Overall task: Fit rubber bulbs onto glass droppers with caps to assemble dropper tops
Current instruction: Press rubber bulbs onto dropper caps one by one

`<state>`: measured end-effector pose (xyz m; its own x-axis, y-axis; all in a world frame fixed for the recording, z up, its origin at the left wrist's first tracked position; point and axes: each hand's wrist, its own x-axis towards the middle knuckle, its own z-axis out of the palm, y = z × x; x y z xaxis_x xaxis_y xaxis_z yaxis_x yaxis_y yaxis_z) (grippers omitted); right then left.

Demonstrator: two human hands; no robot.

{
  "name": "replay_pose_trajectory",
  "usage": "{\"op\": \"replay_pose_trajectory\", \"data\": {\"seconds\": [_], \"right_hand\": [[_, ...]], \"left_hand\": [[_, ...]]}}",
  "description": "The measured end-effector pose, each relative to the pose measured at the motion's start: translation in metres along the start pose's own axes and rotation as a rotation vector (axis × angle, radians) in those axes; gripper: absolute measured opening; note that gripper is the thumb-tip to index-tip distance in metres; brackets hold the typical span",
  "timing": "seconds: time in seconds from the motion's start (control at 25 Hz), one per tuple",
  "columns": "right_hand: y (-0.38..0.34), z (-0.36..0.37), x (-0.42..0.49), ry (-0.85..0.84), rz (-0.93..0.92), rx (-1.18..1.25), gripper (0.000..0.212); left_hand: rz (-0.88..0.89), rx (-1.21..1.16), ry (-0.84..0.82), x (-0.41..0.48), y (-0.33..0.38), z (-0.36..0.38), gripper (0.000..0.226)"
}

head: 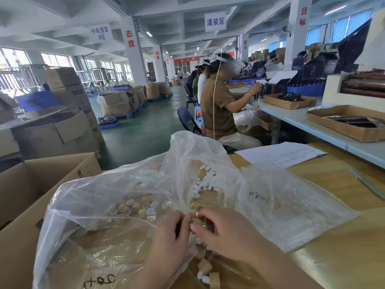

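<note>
Two hands are meeting low in the middle, just above the table. The left hand and the right hand are both curling their fingers. Each grip is pinching the same small tan cap, which is sitting right between them. The fingertips are almost touching. Fingers are hiding most of the cap, so I cannot tell if a bulb is sitting in it.

Up high, a white sign is showing "灌装区". Another sign is showing "中药提取B区". Red words are running down two pillars, "态度" and "目标". Black pen marks are showing on the clear bags, but they are too messy to read.

Many loose caps are lying in a clear bag just left of the hands. They are short, round and tan, and some are showing white inside. Little white bulbs are piling up in a second bag past the hands. Some joined tops, tan with white ends poking out, are lying under the right hand.
</note>
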<state>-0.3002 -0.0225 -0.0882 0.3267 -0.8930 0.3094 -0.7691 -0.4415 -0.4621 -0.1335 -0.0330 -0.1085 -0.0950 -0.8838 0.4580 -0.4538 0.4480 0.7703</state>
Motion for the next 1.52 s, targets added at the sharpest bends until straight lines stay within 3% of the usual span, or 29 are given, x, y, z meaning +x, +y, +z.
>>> {"op": "replay_pose_trajectory", "data": {"seconds": [0.24,0.48,0.72,0.84,0.92,1.0,1.08,1.2,1.32,1.52], "right_hand": [[0.003,0.002,0.002,-0.02,0.045,0.112,0.018],[0.006,0.003,0.005,0.064,0.006,0.134,0.044],[0.012,-0.007,0.006,0.134,-0.005,0.101,0.018],[0.018,-0.018,0.006,0.296,0.082,0.131,0.018],[0.031,-0.03,0.007,0.514,0.188,0.166,0.021],[0.049,-0.043,0.006,0.723,0.355,0.157,0.021],[0.074,-0.053,0.003,0.796,0.583,0.134,0.022],[0.106,-0.057,-0.004,0.538,0.859,0.016,0.022],[0.111,-0.05,-0.006,0.178,0.934,-0.15,0.018],[0.103,-0.046,-0.005,0.106,0.937,-0.168,0.02]], "left_hand": [[0.042,0.081,0.039,0.001,0.0,0.002,0.031],[0.023,0.045,0.065,0.0,0.0,0.003,0.029],[-0.025,0.004,0.032,0.001,-0.003,0.002,0.018],[-0.04,0.012,0.018,0.001,-0.006,0.002,0.018],[-0.065,0.027,0.001,0.001,-0.008,0.001,0.018],[-0.073,0.041,-0.012,0.001,-0.01,-0.001,0.02],[-0.08,0.062,-0.03,0.003,-0.01,-0.002,0.02],[-0.108,0.094,-0.056,0.003,-0.008,-0.005,0.018],[-0.195,0.141,0.011,0.007,-0.008,-0.014,0.021],[-0.532,0.5,0.108,0.015,-0.021,-0.05,0.033]]}}
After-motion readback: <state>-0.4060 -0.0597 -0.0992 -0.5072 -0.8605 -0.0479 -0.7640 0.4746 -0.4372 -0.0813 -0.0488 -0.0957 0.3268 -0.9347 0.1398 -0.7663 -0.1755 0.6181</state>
